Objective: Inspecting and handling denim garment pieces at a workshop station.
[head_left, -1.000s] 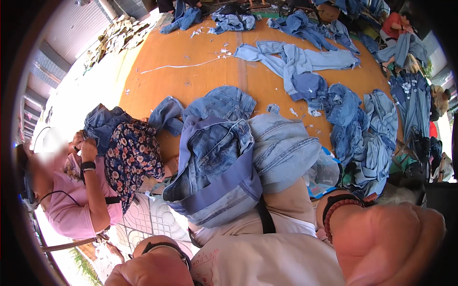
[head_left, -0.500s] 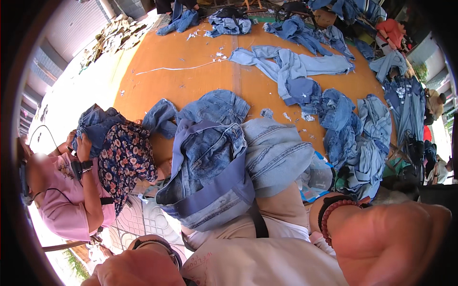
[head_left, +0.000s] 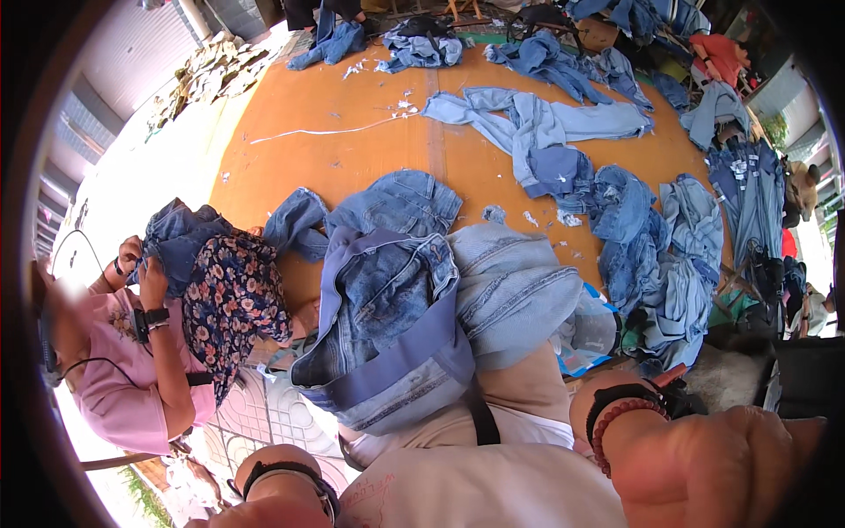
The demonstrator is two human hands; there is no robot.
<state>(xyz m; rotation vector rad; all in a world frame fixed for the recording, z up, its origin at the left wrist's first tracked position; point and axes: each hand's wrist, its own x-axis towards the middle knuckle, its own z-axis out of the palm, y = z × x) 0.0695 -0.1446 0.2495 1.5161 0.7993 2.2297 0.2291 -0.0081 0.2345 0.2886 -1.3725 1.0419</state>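
Observation:
A pair of blue jeans (head_left: 400, 312) lies across my lap, waist toward me, with its darker inside showing and a smooth violet-blue waistband (head_left: 396, 370) standing round the opening. One paler leg (head_left: 515, 295) spreads to the right over my thigh. Neither hand touches the jeans. My right hand (head_left: 713, 466) is raised close in at the lower right, fingers curled; whatever they may hold is hidden. At the lower left only the wrist and back of my left hand (head_left: 277, 506) show, its fingers cut off by the lower edge.
An orange table (head_left: 343, 167) stretches ahead with light jeans (head_left: 563, 128), thread scraps and more denim (head_left: 660, 246) heaped at the right. On my left a co-worker in a pink shirt (head_left: 119, 378) handles dark denim (head_left: 180, 238). A clear plastic bag (head_left: 588, 330) sits beside my right thigh.
My left hand has dropped lower, mostly out of the picture. My right hand has shifted slightly and its knuckles have turned. The jeans on my lap lie as before.

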